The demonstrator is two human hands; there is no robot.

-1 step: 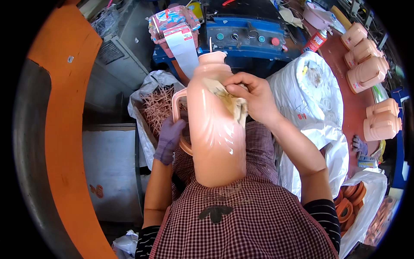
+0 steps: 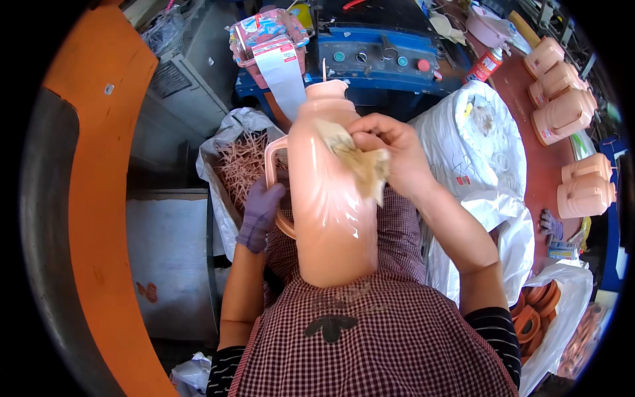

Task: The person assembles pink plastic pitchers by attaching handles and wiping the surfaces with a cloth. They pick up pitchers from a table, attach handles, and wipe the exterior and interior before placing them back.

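Your gloved left hand (image 2: 260,213) grips the handle of a glossy pink plastic jug (image 2: 331,192); your bare right hand (image 2: 390,149) pinches a crumpled tan cloth (image 2: 362,162) against its smooth body.

A blue machine (image 2: 377,63) with coloured buttons stands at the top, white sacks (image 2: 486,152) beside it. Peach jugs (image 2: 562,109) line a red-brown table (image 2: 539,169) at right. An orange curved panel (image 2: 86,198) fills the left.

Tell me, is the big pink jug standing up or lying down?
Leaning: the pink jug rests on the lap, mouth pointing away, held by both hands.
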